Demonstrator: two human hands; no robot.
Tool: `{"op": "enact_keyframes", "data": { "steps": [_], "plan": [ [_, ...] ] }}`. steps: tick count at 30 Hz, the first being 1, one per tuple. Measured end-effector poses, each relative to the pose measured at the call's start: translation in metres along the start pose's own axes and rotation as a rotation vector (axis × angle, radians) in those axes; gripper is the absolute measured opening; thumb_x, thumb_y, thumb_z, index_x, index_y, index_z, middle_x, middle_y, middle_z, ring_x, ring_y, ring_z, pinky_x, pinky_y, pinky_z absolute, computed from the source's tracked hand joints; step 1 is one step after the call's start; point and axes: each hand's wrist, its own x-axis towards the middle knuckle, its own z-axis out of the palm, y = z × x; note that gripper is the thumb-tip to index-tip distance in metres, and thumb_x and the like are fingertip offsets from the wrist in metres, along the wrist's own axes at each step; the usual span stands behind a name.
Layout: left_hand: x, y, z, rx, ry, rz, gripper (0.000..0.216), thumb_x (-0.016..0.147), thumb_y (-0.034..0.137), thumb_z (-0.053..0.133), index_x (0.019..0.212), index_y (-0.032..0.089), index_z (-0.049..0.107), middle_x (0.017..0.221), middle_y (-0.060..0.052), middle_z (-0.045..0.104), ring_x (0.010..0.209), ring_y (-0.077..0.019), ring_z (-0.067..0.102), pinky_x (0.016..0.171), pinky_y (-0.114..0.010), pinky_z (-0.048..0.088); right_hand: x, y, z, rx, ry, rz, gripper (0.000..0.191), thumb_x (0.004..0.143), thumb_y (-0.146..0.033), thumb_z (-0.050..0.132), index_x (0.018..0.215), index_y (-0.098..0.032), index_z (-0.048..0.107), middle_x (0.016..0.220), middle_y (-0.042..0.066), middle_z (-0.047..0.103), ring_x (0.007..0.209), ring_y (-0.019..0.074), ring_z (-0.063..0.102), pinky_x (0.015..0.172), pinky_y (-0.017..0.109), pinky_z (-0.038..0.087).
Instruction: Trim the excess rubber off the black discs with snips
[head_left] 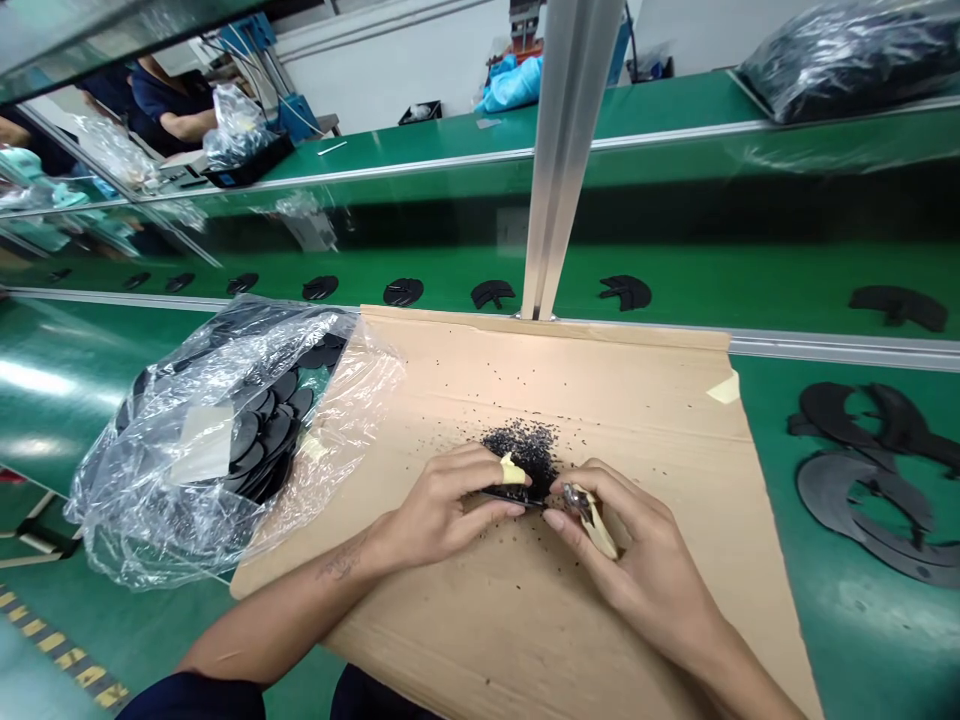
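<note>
Over a cardboard sheet (637, 390), my left hand (439, 505) is closed, pinching a thin black plastic part (517, 495) between thumb and fingers. Pale yellow tape (511, 468) wraps one of its fingertips. My right hand (645, 550) curls round a small metal tool with a pale yellow wrapping (598, 530); its exact kind is mostly hidden. The right fingertips are close to the black part's right end, and I cannot tell whether they touch it. Just beyond both hands lies a heap of tiny black bits (525, 440), with loose ones scattered around.
A clear plastic bag (172, 460) of black discs lies at left. Black curved parts (862, 495) rest on the green table at right. Behind a metal post (562, 160), several black parts line the green belt (435, 260). People (165, 105) are at far left.
</note>
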Motion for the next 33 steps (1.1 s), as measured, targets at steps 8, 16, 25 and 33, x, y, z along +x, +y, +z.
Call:
{"op": "enact_keyframes", "data": {
  "steps": [8,16,25,33],
  "plan": [
    [0.002,0.002,-0.005,-0.214,-0.101,-0.082,0.042,0.093,0.055,0.058,0.102,0.016,0.074,0.083,-0.008,0.07,0.077,-0.0171,0.061,0.069,-0.03,0.051,0.0,-0.002,0.003,-0.044,-0.028,-0.229,0.016,0.089,-0.01,0.05,0.093,-0.022,0.06,0.077,0.004,0.065,0.07,0.0188,0.059,0.061,0.032,0.047],
    [0.005,0.001,-0.011,-0.571,-0.227,-0.33,0.028,0.087,0.042,0.072,0.087,0.015,0.078,0.079,-0.007,0.069,0.071,-0.0135,0.064,0.062,-0.024,0.052,-0.001,-0.003,0.002,0.156,-0.124,-0.18,0.01,0.093,-0.014,0.054,0.094,-0.021,0.061,0.081,0.005,0.062,0.071,0.0168,0.057,0.061,0.031,0.046],
    [0.003,0.013,-0.019,-0.348,-0.333,-0.244,0.016,0.087,0.03,0.073,0.08,0.016,0.075,0.076,-0.005,0.067,0.071,-0.0132,0.061,0.063,-0.025,0.049,-0.001,0.001,0.006,0.174,-0.274,-0.173,0.01,0.097,-0.02,0.055,0.09,-0.02,0.062,0.076,0.001,0.062,0.068,0.0138,0.055,0.06,0.027,0.043],
    [0.003,0.01,-0.01,-0.38,-0.142,-0.285,0.048,0.099,0.051,0.05,0.086,0.012,0.075,0.073,-0.004,0.06,0.066,-0.0118,0.053,0.06,-0.024,0.044,0.0,0.003,0.007,0.099,-0.077,-0.152,0.007,0.092,-0.014,0.058,0.092,-0.021,0.06,0.078,0.004,0.062,0.069,0.0166,0.058,0.06,0.03,0.045]
  ]
}}
